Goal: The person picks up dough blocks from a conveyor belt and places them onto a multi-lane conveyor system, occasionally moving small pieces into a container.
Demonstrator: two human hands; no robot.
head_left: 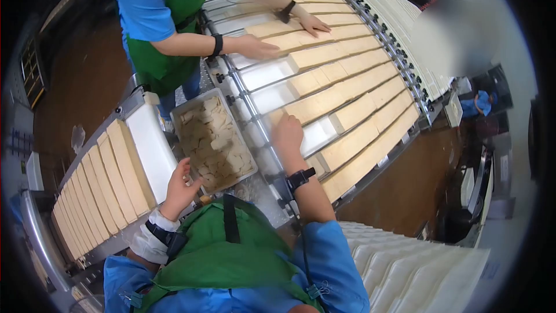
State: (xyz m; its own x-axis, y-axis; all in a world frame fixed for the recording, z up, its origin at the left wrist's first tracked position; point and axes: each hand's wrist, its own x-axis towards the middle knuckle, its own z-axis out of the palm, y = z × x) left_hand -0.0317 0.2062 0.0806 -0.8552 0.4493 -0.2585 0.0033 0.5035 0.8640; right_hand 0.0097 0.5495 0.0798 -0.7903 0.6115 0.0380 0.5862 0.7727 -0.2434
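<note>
My right hand (288,137) reaches over the near edge of a slatted conveyor. Its fingers are curled at the end of a long, pale beige strip (317,104), and the fingertips are partly hidden. More such strips lie side by side between thin metal rods, some cut into shorter pieces. My left hand (180,185) hovers with bent, parted fingers and nothing in it, beside a white bin (253,169). Broken pale scraps (211,139) fill much of that bin. Left of my hand, thick beige slabs (124,168) stand in a row on another belt.
Across the conveyor, a co-worker in a green apron (174,17) rests both hands on the strips. A metal rail (246,98) runs along the conveyor's near side. Stacked white sheets (411,266) stand at lower right. Another person (479,104) is far off at right.
</note>
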